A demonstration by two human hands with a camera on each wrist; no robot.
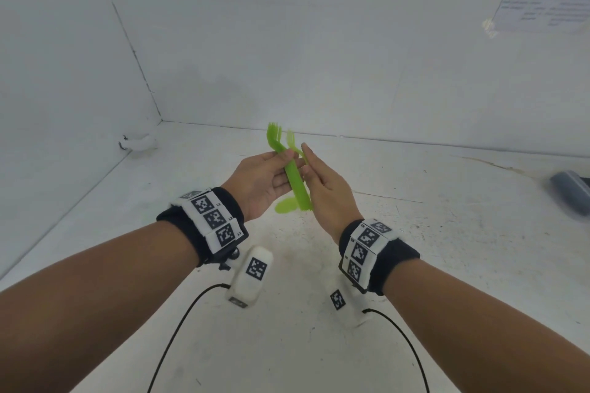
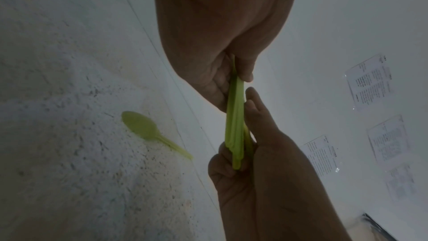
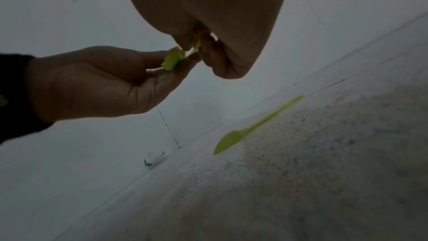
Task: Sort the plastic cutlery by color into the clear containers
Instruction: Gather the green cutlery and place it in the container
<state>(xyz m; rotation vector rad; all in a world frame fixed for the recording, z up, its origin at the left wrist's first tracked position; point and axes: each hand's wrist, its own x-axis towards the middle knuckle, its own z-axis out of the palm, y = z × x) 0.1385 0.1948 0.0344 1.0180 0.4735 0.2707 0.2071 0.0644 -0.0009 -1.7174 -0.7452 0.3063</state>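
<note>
Pinching green forks (image 1: 295, 175) together, left hand (image 1: 265, 182) and right hand (image 1: 329, 191) (fingers curled).

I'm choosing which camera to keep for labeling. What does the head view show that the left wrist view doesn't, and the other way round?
Only the head view shows the fork tines, both marker wristbands and a grey object at the table's right edge. Only the left wrist view shows the whole green spoon lying on the table and three wall sheets. Both show the left hand and right hand gripping the green forks.
</note>
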